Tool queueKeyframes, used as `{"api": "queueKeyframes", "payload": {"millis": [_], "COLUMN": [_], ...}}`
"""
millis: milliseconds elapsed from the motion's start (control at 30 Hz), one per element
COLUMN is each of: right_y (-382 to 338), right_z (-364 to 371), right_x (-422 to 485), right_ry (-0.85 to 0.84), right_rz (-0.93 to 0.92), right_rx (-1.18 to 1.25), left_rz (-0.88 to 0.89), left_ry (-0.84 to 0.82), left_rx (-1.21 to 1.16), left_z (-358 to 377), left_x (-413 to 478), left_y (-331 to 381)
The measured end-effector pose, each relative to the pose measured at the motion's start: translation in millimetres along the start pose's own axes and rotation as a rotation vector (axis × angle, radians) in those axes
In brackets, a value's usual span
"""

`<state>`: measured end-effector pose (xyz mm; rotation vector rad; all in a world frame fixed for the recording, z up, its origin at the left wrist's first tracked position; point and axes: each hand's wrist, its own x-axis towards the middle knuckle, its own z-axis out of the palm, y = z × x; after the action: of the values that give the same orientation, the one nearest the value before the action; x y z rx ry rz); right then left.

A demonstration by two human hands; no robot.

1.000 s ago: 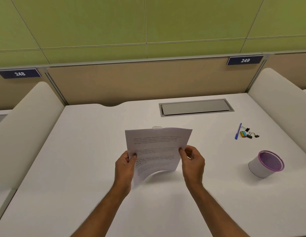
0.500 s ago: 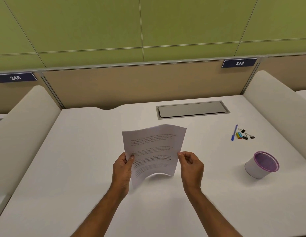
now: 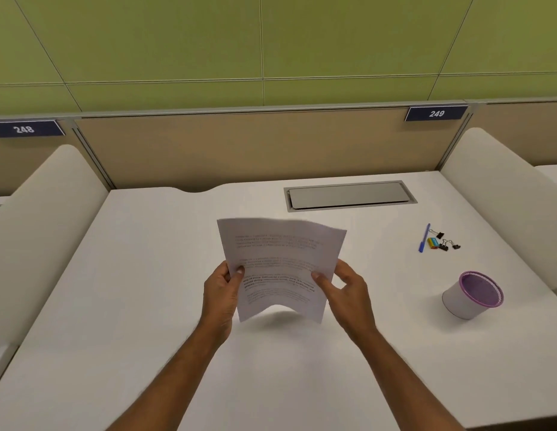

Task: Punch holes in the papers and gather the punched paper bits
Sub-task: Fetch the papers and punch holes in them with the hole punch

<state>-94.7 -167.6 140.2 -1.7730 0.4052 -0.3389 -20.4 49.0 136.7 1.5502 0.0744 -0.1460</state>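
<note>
The paper (image 3: 280,253) is held up over the middle of the desk (image 3: 146,275), clear of its top, with the left hand (image 3: 219,293) pinching its left edge and the right hand (image 3: 348,290) its right edge. Behind the paper and a little to the right, a hatch (image 3: 348,196) is set into the desk near the back panel (image 3: 239,150). Well to the right of the paper lies a pen (image 3: 424,237), with a cluster of clips (image 3: 443,244) just beside it on its right. Nearer than these, at the desk's right side, sits a cup (image 3: 457,303). A screen (image 3: 44,228) bounds the desk on the left, another (image 3: 494,197) on the right.
</note>
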Motion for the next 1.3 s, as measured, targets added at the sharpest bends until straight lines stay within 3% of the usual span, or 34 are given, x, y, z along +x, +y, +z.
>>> {"api": "queueKeyframes", "payload": {"millis": [100, 467, 767, 1133, 1300], "right_y": [-13.3, -22.3, -10.4, -6.4, 4.2], "right_z": [-2.1, -9.7, -15.1, -22.0, -20.0], "right_x": [2.2, 4.5, 3.5, 7.9, 10.1], "right_ry": [-0.069, -0.052, 0.023, -0.019, 0.089], "right_rz": [-0.053, -0.112, -0.034, 0.019, 0.018], "right_rx": [-0.010, -0.104, -0.073, -0.003, 0.040], "left_rz": [0.021, 0.013, 0.006, -0.005, -0.014], "left_ry": [-0.012, -0.008, -0.033, -0.063, -0.112], "left_rx": [-0.017, -0.173, -0.198, -0.143, -0.187], "left_z": [-1.5, 1.8, 13.2, 17.0, 16.0], "left_x": [2.9, 7.3, 9.7, 8.9, 9.6], "left_y": [5.1, 11.1, 11.8, 13.6, 14.4]}}
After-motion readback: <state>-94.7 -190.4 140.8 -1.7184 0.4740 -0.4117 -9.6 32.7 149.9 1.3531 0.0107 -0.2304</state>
